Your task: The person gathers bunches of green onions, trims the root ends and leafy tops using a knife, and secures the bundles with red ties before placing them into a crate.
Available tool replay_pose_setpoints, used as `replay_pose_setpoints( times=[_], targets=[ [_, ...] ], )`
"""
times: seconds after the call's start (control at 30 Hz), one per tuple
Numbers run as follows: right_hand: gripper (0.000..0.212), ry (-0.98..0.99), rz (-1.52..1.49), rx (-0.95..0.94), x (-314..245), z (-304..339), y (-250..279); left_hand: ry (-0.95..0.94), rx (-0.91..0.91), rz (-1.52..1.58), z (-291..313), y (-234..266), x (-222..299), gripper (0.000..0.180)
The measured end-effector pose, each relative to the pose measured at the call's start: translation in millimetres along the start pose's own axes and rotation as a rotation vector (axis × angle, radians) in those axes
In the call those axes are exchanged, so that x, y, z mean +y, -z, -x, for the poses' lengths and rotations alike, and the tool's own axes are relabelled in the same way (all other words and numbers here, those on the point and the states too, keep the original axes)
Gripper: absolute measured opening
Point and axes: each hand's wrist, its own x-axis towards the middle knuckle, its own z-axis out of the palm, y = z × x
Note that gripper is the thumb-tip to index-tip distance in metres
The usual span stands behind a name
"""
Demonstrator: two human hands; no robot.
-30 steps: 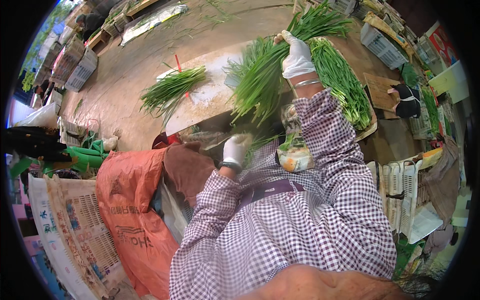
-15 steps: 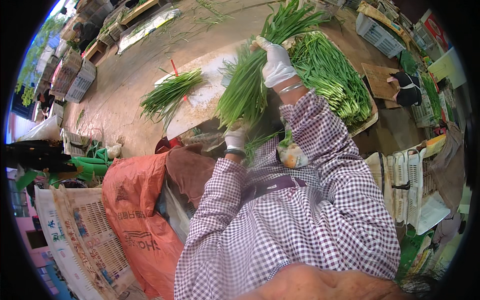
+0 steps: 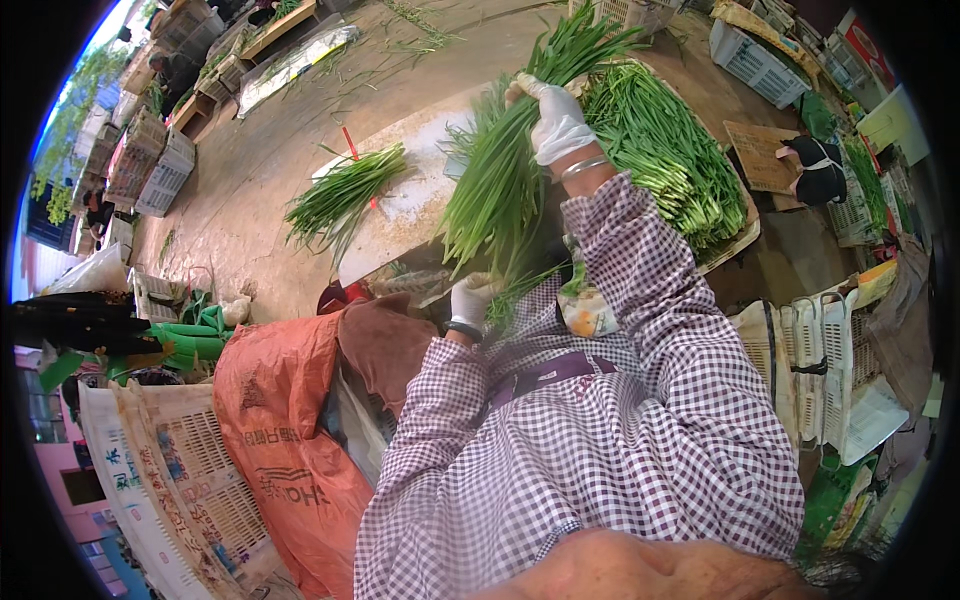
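My gloved right hand (image 3: 556,118) grips a thick bunch of green chives (image 3: 495,190) near its upper part, and the long blades fan down toward me. Just below the hanging tips is my gloved left hand (image 3: 473,298), its fingers curled in on a few thin chive blades (image 3: 512,298), partly hidden by the hand itself. To the left, a smaller chive bunch (image 3: 350,190) lies across a worn white board (image 3: 415,195), with a red strip (image 3: 349,142) beside it. A large heap of chives (image 3: 665,150) fills a shallow tray to the right of my right hand.
An orange woven sack (image 3: 270,390) and white plastic crates (image 3: 165,450) stand at my left. More crates (image 3: 820,365) are at my right. A wooden board (image 3: 760,157) lies beyond the tray. Scattered chive blades (image 3: 420,30) litter the floor ahead.
My left hand has dropped slightly, away from the tips of the held bunch. The right hand keeps its grip on the bunch and has hardly moved.
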Motion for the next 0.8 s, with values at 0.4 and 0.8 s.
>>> replay_pose_setpoints(
  times=[0.4, 0.8],
  targets=[
    [0.021, 0.291, 0.069, 0.083, 15, -6, -10, 0.165, -0.107, -1.195, 39, -15, 79, 0.034],
    [0.067, 0.641, 1.185, -0.772, 74, 100, -81, -0.396, 0.216, 0.249, -36, 11, 146, 0.052]
  ],
)
